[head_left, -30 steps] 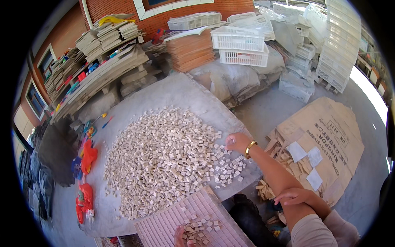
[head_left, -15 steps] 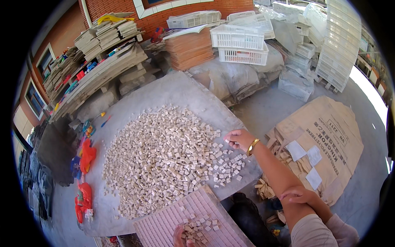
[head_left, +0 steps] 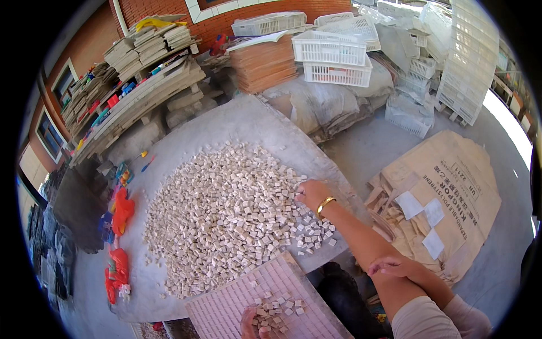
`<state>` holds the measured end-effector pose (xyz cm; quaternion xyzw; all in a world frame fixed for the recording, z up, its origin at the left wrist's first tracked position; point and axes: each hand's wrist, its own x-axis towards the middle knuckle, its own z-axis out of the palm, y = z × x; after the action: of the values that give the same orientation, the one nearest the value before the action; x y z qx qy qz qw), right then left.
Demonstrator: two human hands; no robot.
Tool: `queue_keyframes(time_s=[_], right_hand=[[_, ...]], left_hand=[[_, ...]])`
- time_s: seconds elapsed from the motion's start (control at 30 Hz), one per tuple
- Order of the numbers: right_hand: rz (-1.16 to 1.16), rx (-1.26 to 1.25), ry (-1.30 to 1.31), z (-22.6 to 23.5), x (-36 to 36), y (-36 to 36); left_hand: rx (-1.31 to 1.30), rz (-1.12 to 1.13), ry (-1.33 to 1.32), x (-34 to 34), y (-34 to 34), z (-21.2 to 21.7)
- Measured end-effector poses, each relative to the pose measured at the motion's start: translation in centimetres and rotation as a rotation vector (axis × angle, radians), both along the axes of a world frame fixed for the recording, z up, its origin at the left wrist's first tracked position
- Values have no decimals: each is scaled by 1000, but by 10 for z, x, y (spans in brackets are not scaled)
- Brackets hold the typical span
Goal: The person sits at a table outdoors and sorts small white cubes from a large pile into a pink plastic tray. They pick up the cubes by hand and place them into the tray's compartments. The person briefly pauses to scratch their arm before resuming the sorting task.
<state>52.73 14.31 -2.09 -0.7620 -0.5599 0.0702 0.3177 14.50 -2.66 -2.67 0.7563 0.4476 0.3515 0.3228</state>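
Observation:
My left hand (head_left: pixel 248 323) is at the lower edge of the view, partly cut off. Its finger and thumb are apart, beside a small heap of beige, square stone-like pieces (head_left: pixel 279 308) on a pale pink gridded tray (head_left: pixel 217 308). I see nothing gripped in it. My right hand is out of view. Past the tray, a broad pile of similar pieces (head_left: pixel 226 209) covers much of a grey table (head_left: pixel 237 118). From the right, a co-worker's hand (head_left: pixel 311 195) with a gold bracelet (head_left: pixel 324 207) touches the pile's right edge. That person's other hand (head_left: pixel 390 265) rests on the outstretched arm.
Red plastic bags (head_left: pixel 121 212) hang along the table's left edge. A large brown paper sack (head_left: pixel 451 192) lies on the floor at right. White crates (head_left: pixel 333 53), stacked orange-brown sheets (head_left: pixel 262 65) and a rack of boards (head_left: pixel 141 93) stand at the back.
The co-worker's braceleted hand has moved left and slightly down, onto the pile's edge. My left hand stays beside the small heap. The view has shifted slightly.

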Motion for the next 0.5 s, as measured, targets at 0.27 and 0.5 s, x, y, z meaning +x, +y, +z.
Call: queue_keyframes(time_s=[0.27, 0.5], right_hand=[[40, 21, 1106, 23, 22, -16], [308, -26, 88, 29, -3, -32]], left_hand=[[20, 12, 154, -10, -1, 1], [-85, -36, -15, -11, 0, -16]])
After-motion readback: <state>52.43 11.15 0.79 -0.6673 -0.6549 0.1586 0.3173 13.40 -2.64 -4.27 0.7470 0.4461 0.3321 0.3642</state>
